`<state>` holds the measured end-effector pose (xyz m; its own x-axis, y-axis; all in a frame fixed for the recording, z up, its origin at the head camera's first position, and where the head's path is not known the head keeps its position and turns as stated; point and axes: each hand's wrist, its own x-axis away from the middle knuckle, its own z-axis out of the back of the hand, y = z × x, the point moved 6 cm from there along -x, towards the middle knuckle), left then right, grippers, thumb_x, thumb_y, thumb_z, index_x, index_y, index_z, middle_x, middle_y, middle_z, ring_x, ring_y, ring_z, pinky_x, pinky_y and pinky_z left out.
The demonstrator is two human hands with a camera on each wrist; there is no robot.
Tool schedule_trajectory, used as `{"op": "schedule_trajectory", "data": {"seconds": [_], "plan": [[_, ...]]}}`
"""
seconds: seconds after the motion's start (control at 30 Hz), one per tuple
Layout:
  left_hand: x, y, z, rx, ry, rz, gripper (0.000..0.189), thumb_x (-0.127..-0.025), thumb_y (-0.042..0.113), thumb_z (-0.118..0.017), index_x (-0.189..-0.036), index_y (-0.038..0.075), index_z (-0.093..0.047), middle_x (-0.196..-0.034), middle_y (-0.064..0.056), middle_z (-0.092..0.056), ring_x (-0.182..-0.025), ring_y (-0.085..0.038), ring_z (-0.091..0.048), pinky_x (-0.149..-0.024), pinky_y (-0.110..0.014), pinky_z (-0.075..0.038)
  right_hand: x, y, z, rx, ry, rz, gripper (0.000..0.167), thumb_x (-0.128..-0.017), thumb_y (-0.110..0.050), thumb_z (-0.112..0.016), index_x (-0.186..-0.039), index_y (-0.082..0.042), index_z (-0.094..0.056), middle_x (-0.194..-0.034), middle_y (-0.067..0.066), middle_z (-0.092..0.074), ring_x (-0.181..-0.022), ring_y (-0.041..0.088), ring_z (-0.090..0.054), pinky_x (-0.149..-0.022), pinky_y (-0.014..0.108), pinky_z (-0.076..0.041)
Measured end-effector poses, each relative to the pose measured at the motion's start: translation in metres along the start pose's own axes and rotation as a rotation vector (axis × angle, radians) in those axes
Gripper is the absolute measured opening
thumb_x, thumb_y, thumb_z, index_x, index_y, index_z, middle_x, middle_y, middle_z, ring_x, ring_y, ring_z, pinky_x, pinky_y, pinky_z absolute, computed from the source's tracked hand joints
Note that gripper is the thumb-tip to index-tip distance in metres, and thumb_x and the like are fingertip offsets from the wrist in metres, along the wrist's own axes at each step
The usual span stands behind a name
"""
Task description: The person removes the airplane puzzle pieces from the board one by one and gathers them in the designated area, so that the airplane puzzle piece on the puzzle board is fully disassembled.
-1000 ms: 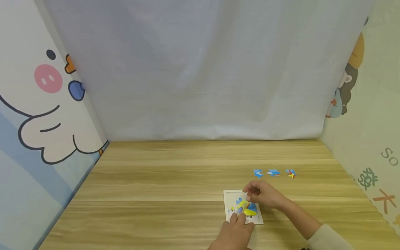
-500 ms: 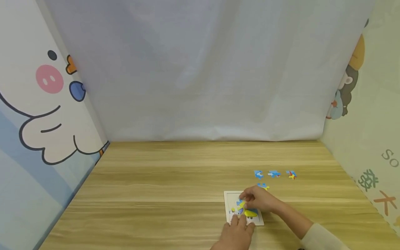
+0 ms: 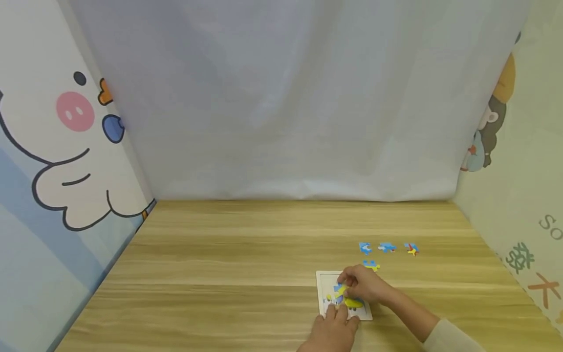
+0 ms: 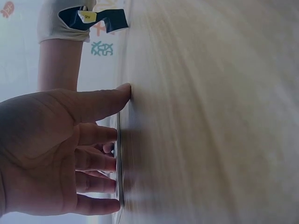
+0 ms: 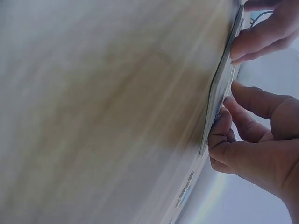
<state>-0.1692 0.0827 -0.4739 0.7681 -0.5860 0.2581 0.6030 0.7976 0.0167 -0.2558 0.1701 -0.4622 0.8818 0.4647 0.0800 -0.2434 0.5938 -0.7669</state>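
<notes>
A square puzzle board (image 3: 322, 283) with a pale frame lies near the table's front. Several yellow and blue pieces sit in it. My left hand (image 3: 331, 330) rests its straight fingertips on the board's near edge; in the left wrist view, the left hand (image 4: 51, 149) has its thumb down beside the board. My right hand (image 3: 365, 284) reaches over the board's right side, thumb and curled forefinger pinching a yellow-and-blue puzzle piece (image 3: 340, 290) at the upper middle. In the right wrist view, the right hand (image 5: 261, 135) touches the board's face; the piece is hidden there.
Behind the board lie loose puzzle pieces: a blue one (image 3: 365, 248), another blue one (image 3: 387, 247), a red-yellow-blue one (image 3: 411, 249) and a blue-yellow one (image 3: 371, 265). A white curtain (image 3: 281, 122) hangs behind the wooden table (image 3: 220, 264); printed panels stand on both sides.
My right hand has moved slightly down and left over the board, uncovering the blue-yellow loose piece behind it. The left hand keeps its place on the board. The camera view has shifted a little.
</notes>
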Motion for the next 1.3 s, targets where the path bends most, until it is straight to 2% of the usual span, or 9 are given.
{"op": "schedule_trajectory", "data": {"seconds": [0.17,0.4,0.63,0.9,1.3], "plan": [[0.0,-0.001,0.001,0.006,0.024,-0.005,0.06,-0.074,0.058,-0.066,-0.124,0.03,-0.05,-0.114,0.007,-0.042,-0.101,-0.012,-0.04,-0.074,-0.032,-0.044,0.0,0.0,0.0,-0.007,0.04,-0.01,0.018,-0.074,0.005,-0.067,-0.091,0.0,-0.062,-0.076,0.003,-0.053,-0.071,0.017,-0.049,-0.06,0.028,-0.043],[0.001,-0.001,-0.005,-0.009,-0.004,0.001,0.064,-0.077,0.06,-0.061,-0.131,0.029,-0.044,-0.133,0.004,-0.035,-0.12,-0.017,-0.034,-0.083,-0.036,-0.044,-0.001,0.002,-0.001,-0.077,0.037,-0.046,0.018,-0.076,0.005,-0.066,-0.091,-0.001,-0.058,-0.079,0.005,-0.053,-0.073,0.019,-0.05,-0.062,0.029,-0.044],[0.005,-0.001,-0.006,-0.027,0.001,-0.004,0.072,-0.078,0.068,-0.052,-0.136,0.028,-0.041,-0.14,0.001,-0.031,-0.125,-0.02,-0.03,-0.086,-0.037,-0.043,-0.002,-0.002,0.0,-0.146,0.019,-0.01,0.019,-0.076,0.006,-0.064,-0.093,0.002,-0.056,-0.079,0.006,-0.051,-0.072,0.018,-0.048,-0.06,0.024,-0.043],[0.004,-0.001,-0.006,-0.001,-0.008,0.002,0.072,-0.079,0.066,-0.053,-0.139,0.028,-0.039,-0.145,0.001,-0.03,-0.13,-0.023,-0.03,-0.091,-0.039,-0.041,0.0,-0.001,0.011,-0.268,-0.009,0.026,0.019,-0.087,-0.005,-0.061,-0.101,0.004,-0.052,-0.078,0.006,-0.054,-0.069,0.017,-0.053,-0.06,0.028,-0.047],[0.006,-0.002,-0.005,0.016,0.045,-0.02,0.071,-0.078,0.066,-0.053,-0.137,0.028,-0.044,-0.143,0.0,-0.034,-0.127,-0.025,-0.034,-0.089,-0.039,-0.044,0.0,-0.004,0.011,-0.27,-0.022,0.001,0.017,-0.086,-0.001,-0.061,-0.1,0.006,-0.055,-0.077,0.007,-0.053,-0.069,0.017,-0.05,-0.059,0.024,-0.044]]}}
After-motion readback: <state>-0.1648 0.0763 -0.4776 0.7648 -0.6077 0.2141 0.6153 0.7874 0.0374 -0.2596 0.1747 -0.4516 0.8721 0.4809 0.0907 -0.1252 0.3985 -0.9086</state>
